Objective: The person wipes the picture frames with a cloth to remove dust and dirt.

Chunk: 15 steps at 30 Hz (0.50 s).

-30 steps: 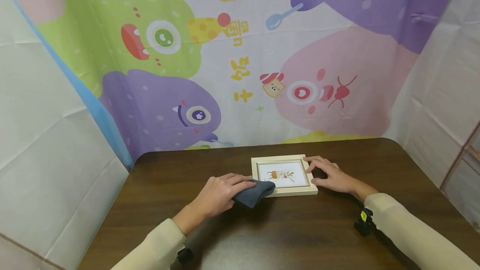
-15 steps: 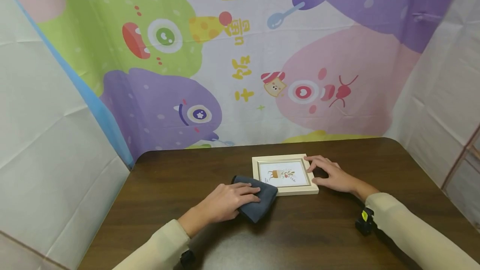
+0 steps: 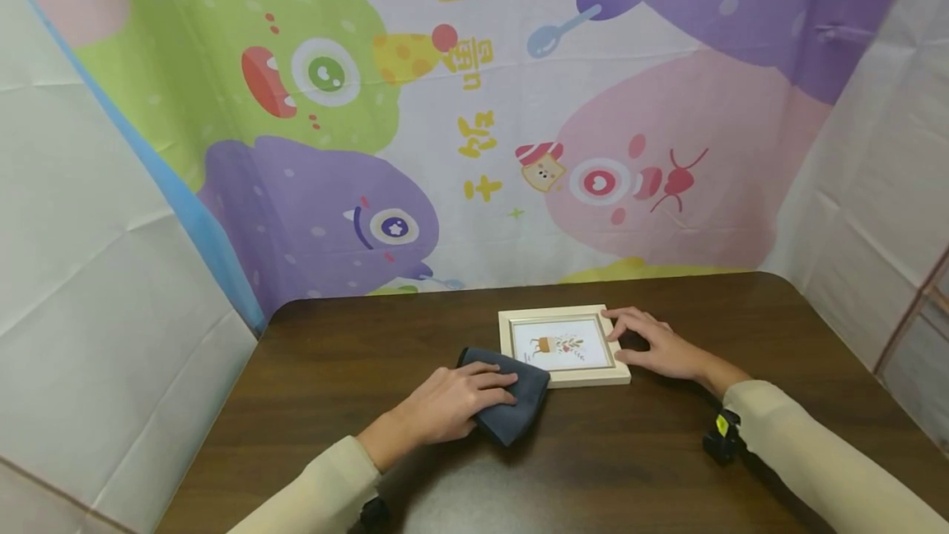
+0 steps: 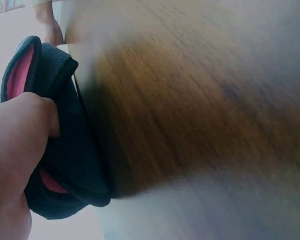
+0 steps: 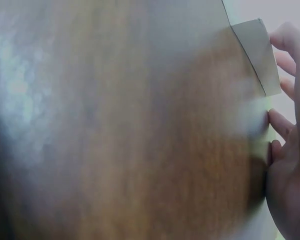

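A cream picture frame (image 3: 619, 379) lies face up on the brown table in the head view, with a print of a plant-like figure inside. My left hand (image 3: 448, 402) holds a folded dark grey cloth (image 3: 525, 402), fingers over its top. The cloth covers the frame's front left corner. In the left wrist view, the thumb of the left hand (image 4: 20, 135) presses into the cloth (image 4: 72, 135), whose folds show a pink inside. My right hand (image 3: 663, 348) grips the frame's right side between thumb and fingers. The right wrist view shows the right hand (image 5: 290, 145) at the frame's pale edge (image 5: 260, 55).
The dark wood table (image 3: 638, 468) has rounded far corners. Behind it hangs a curtain (image 3: 474, 245) printed with cartoon monsters. Pale sheets (image 3: 111, 270) hang along both sides. A small black device (image 3: 721, 439) sits at the right wrist.
My left hand has shifted slightly right and toward me with the cloth, which has turned and now shows a broader face. The right hand and the frame have hardly moved.
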Each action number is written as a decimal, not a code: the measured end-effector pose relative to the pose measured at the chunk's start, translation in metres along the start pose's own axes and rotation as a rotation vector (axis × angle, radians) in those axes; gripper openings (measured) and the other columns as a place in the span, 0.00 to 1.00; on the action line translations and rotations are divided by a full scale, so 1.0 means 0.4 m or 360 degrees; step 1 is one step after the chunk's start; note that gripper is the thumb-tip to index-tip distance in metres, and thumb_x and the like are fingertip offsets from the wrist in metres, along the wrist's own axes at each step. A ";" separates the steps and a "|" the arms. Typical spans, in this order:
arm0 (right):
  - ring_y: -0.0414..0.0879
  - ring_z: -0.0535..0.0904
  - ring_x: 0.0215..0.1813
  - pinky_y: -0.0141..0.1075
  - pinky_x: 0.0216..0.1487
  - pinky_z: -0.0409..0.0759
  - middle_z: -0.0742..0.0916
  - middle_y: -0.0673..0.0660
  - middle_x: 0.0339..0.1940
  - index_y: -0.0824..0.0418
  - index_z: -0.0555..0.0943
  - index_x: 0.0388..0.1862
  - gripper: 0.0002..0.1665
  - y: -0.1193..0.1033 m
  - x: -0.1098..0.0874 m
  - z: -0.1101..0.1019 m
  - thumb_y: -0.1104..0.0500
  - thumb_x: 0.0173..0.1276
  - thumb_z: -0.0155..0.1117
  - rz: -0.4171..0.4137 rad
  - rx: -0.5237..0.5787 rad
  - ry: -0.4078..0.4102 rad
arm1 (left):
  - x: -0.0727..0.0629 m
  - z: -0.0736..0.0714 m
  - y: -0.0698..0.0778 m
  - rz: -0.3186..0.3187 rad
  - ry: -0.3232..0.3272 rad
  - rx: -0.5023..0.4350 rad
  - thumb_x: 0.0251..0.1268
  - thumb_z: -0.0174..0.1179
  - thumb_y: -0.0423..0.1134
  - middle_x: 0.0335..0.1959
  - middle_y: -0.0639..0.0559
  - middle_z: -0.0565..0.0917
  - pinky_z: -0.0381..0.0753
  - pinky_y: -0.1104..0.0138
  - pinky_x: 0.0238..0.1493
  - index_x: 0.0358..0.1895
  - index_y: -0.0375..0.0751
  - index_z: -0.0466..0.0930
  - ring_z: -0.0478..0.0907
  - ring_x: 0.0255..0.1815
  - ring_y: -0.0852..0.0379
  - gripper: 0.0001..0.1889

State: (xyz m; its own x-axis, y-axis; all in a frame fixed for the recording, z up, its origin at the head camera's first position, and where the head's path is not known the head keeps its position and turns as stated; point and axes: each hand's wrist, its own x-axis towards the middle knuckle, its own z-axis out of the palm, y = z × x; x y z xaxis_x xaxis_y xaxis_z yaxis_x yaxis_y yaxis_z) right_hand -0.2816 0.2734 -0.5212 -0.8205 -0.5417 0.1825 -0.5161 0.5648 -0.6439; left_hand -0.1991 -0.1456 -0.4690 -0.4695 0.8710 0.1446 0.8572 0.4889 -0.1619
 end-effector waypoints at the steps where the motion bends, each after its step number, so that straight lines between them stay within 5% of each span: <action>1: 0.76 0.68 0.85 0.82 0.70 0.63 0.78 0.69 0.84 0.45 0.83 0.48 0.09 0.000 0.001 -0.001 0.56 0.78 0.76 0.0007 0.0001 -0.0001 | 0.000 0.000 0.000 0.0001 -0.0001 0.0000 0.69 0.78 0.37 0.77 0.57 0.86 0.92 0.66 0.39 0.70 0.59 0.88 0.86 0.76 0.52 0.27; 15: 0.77 0.66 0.86 0.82 0.69 0.61 0.77 0.68 0.85 0.44 0.83 0.46 0.07 0.001 -0.001 -0.007 0.55 0.80 0.75 0.0049 0.0014 -0.0027 | 0.010 0.008 0.006 -0.0007 0.0005 -0.0021 0.67 0.78 0.37 0.78 0.58 0.85 0.92 0.67 0.38 0.70 0.60 0.88 0.83 0.79 0.51 0.29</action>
State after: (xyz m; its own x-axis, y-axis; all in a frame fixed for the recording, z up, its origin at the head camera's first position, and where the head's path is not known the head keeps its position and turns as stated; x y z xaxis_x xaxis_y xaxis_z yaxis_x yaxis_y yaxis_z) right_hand -0.2822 0.2754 -0.5194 -0.8315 -0.5349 0.1500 -0.4887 0.5759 -0.6554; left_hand -0.1997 -0.1409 -0.4721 -0.4727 0.8686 0.1486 0.8577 0.4922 -0.1484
